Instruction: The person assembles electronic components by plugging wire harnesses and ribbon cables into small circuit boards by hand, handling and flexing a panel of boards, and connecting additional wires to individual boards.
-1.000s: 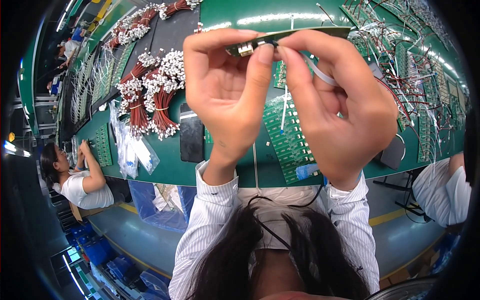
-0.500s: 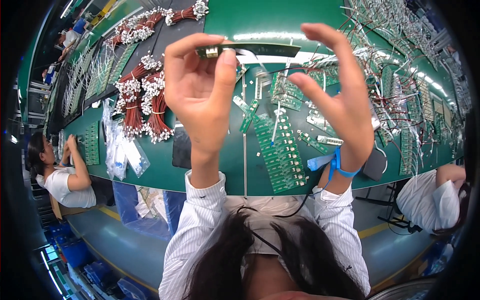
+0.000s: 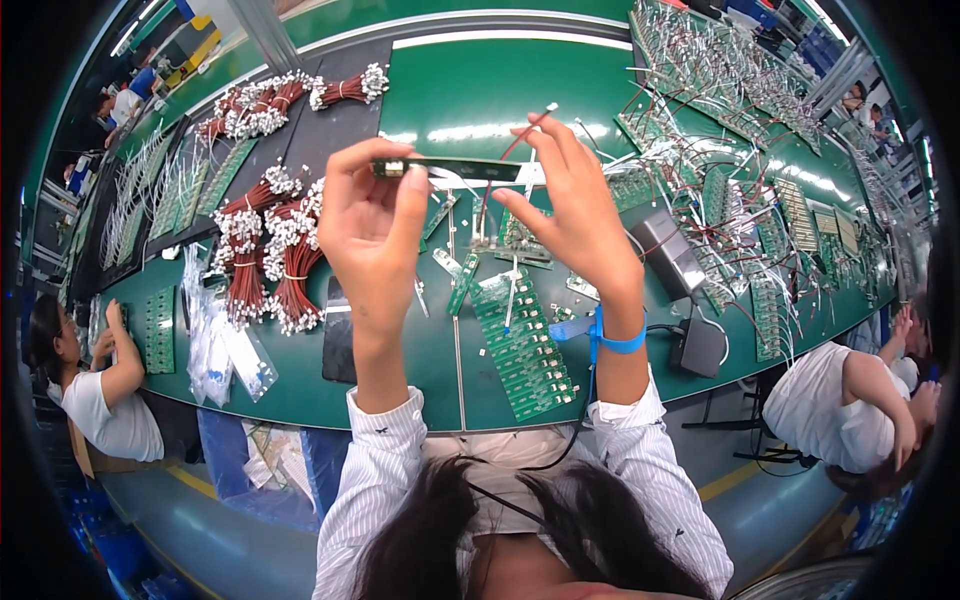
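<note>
My left hand [image 3: 372, 225] pinches a narrow dark-green circuit board [image 3: 455, 168] by its left end, thumb in front and fingers behind. Raised above the bench, the board lies nearly level, edge toward me. A small white connector shows by my thumb, and a pale wire curves down under the board. My right hand [image 3: 570, 205] is at the board's right end, thumb and fingers apart. Past its fingertips runs a red wire [image 3: 517, 142] with a white end; whether the fingers touch it cannot be told. A blue strap [image 3: 622, 344] rings my right wrist.
Below my hands lies a green board panel [image 3: 525, 350] beside loose small boards. Bundled red-brown wires [image 3: 245, 265] and plastic bags [image 3: 215, 345] lie at left; wired boards [image 3: 720, 80] and black power adapters [image 3: 698, 347] at right. Co-workers sit at both sides.
In the picture, both hands and the board sit lower and further left. My right hand has come closer to the board's right end, and the red wire now shows at its fingertips.
</note>
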`<state>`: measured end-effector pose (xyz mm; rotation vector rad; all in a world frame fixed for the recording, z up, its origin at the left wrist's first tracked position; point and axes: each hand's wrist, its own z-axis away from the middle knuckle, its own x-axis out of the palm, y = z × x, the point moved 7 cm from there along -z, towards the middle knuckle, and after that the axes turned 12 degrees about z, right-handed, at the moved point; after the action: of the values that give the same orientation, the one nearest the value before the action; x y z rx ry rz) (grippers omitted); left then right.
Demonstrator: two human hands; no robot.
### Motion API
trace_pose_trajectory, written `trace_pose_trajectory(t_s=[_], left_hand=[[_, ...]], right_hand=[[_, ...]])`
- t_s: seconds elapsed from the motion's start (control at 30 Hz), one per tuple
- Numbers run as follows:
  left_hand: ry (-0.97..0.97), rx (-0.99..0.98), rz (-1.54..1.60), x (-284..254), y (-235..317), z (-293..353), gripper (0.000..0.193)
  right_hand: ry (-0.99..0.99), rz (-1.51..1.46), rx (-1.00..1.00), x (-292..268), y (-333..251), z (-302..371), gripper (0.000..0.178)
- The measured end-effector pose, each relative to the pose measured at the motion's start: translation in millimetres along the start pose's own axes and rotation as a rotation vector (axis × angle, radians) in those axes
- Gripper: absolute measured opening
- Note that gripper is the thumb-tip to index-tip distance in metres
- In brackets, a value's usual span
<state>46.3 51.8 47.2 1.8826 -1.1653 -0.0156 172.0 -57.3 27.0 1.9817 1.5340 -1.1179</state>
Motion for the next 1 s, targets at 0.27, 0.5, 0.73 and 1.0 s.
trace_pose_trajectory(t_s=[0.27,0.5,0.73,1.0], left_hand=[[-0.162,-0.133,0.037,15.2,-12.6,4.8,0.022],[-0.157,-0.155,-0.044,10.3,-2.9,5.8,0.022],[0.077,-0.180,-0.045,-7.1,-6.9,-0.4,0.023],[0.052,-0.182,0.348,-15.5,-23.2,-3.7,0.016]], right_hand=[[-0.218,-0.960,0.073,54.4,3.5,-4.3,0.047],[-0.223,-1.486,0.254,52.6,-13.5,-7.0,0.031],[0.161,-1.575,0.279,13.0,10.0,-2.2,0.022],[0.120,-1.427,0.126,-21.2,-10.7,0.8,0.031]])
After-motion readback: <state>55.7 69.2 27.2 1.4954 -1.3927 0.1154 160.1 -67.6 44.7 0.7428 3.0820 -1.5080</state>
